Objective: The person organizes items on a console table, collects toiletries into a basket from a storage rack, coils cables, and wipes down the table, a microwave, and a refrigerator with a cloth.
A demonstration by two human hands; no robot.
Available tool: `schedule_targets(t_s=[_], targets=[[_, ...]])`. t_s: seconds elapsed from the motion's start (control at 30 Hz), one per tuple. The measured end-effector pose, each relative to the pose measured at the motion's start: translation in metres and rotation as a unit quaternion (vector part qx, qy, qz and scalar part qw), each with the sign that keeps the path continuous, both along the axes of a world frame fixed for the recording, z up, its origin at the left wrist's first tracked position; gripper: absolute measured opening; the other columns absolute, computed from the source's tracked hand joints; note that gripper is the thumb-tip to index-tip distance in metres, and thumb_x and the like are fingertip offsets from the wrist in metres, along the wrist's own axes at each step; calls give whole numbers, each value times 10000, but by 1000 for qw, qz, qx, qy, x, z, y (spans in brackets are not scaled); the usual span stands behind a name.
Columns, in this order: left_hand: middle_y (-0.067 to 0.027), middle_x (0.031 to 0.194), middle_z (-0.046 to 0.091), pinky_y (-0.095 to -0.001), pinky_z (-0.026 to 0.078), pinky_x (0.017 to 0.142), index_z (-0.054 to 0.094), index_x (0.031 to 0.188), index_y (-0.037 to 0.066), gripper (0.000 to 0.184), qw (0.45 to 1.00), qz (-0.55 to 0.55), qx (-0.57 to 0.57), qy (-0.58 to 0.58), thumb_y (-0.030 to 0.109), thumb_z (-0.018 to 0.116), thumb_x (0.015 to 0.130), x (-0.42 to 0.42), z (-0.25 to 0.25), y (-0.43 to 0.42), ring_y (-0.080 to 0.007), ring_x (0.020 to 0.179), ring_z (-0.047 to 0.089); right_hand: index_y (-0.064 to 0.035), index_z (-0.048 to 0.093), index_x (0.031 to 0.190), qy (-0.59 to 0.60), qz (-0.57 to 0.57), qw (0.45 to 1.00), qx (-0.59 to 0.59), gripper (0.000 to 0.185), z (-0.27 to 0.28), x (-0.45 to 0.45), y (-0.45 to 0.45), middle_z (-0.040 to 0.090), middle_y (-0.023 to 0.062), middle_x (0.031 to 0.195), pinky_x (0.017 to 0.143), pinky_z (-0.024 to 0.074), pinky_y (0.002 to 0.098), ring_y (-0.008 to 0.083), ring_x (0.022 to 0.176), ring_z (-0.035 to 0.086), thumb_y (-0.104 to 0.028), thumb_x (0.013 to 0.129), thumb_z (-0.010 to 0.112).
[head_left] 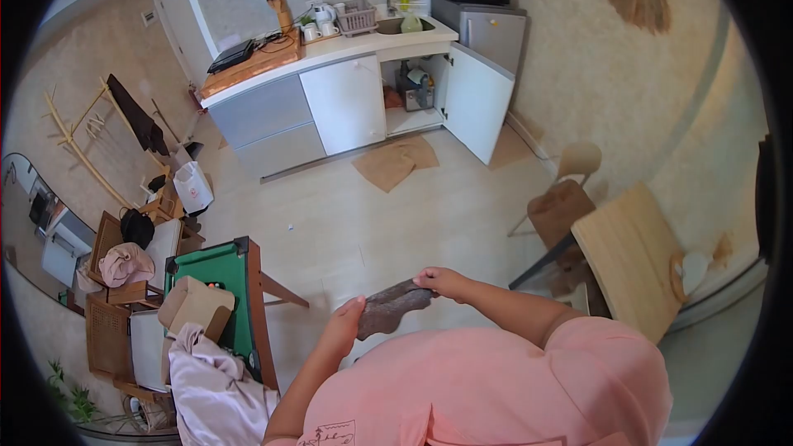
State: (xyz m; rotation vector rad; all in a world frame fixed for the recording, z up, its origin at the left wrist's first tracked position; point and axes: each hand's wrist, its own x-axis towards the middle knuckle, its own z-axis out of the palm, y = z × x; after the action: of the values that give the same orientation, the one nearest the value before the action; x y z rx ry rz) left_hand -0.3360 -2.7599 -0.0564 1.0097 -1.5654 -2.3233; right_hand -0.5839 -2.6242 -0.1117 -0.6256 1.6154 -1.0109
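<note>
To the right of the pool table (219, 258), apart from it, a dark grey cloth (395, 310) is held up above the floor (330, 215). Left hand (343, 324): pinching the end nearer that table, fingers partly hidden. Right hand (443, 282): pinching the far end's upper corner. Assessed as light, limp, unlikely to slip or break; opposite ends appear the sound holding points.

Beige walls (698, 58), pale floor (330, 215), white kitchen counter (351, 58), wooden table (628, 252), green pool table (219, 263).
</note>
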Motion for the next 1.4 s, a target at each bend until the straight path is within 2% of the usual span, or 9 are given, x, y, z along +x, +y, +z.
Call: schedule_targets(t_s=[0.17, 0.47, 0.7, 0.77, 0.97, 1.13, 1.2, 1.3, 1.4], targets=[[7, 875, 584, -251, 413, 681, 596, 1081, 51, 327, 1000, 22, -6, 11, 352, 523, 977, -60, -1, -115, -89, 761, 495, -127, 581, 1130, 34, -8, 999, 5, 342, -9, -69, -126, 575, 7, 1007, 749, 449, 319, 133, 890, 495, -380, 904, 618], [5, 788, 536, -270, 383, 628, 585, 1010, 55, 285, 945, -232, -209, -101, 332, 570, 944, -283, 11, -314, -91, 726, 454, -159, 498, 1305, -161, -19, 979, 123, 506, -36, -200, -224, 511, 100, 1231, 908, 431, 419, 244, 1131, 475, -510, 941, 488], [23, 770, 532, -251, 410, 650, 582, 1075, 74, 260, 847, -469, -235, 88, 308, 520, 980, -517, 38, -351, -76, 711, 479, -202, 405, 1403, -320, -379, 867, -53, 701, -7, -332, -291, 339, 128, 1463, 1026, 331, 603, 344, 1318, 352, -695, 906, 368], [28, 786, 539, -245, 415, 662, 582, 1085, 78, 245, 823, -488, -260, 132, 290, 512, 987, -568, 20, -360, -73, 720, 482, -200, 437, 1371, -410, -332, 826, -197, 648, -5, -392, -310, 391, 106, 1440, 1007, 340, 634, 355, 1274, 430, -659, 915, 394], [8, 946, 568, -248, 426, 816, 572, 1148, 90, 207, 854, -474, -203, 64, 207, 514, 989, -701, 14, -436, -78, 891, 493, -71, 523, 1252, -413, -277, 804, -326, 334, 8, -568, -405, 584, 98, 1231, 970, 463, 374, 240, 1132, 567, -193, 946, 475], [-67, 1101, 551, -290, 490, 786, 439, 1305, 64, 411, 922, -152, -330, 133, 106, 595, 927, -754, 16, -518, -150, 879, 541, -12, 576, 1202, -54, -261, 945, -192, 372, 100, -690, -518, 637, 112, 1128, 886, 492, 337, 207, 994, 615, -55, 833, 554], [-100, 1327, 418, -319, 479, 874, 363, 1373, 71, 557, 940, -60, -314, 119, -8, 587, 869, -773, 18, -562, -190, 1125, 470, 2, 602, 1170, 105, -188, 955, -203, 349, 135, -730, -574, 660, 113, 1069, 864, 493, 319, 192, 943, 624, -110, 839, 590], [-119, 1451, 323, -421, 272, 1091, 284, 1423, 52, 645, 870, 78, -465, 140, -28, 582, 857, -824, 35, -630, -259, 1342, 331, -18, 599, 1144, 307, -87, 908, -270, 333, 149, -802, -678, 640, 178, 1105, 862, 478, 357, 247, 961, 621, -151, 838, 598], [-165, 1457, 329, -454, 245, 1105, 321, 1405, 24, 585, 739, 129, -638, 175, 17, 560, 871, -899, 73, -680, -317, 1359, 312, -23, 561, 1192, 477, 14, 846, -237, 416, 157, -851, -763, 545, 192, 1253, 932, 443, 374, 343, 1108, 547, -104, 786, 606]])
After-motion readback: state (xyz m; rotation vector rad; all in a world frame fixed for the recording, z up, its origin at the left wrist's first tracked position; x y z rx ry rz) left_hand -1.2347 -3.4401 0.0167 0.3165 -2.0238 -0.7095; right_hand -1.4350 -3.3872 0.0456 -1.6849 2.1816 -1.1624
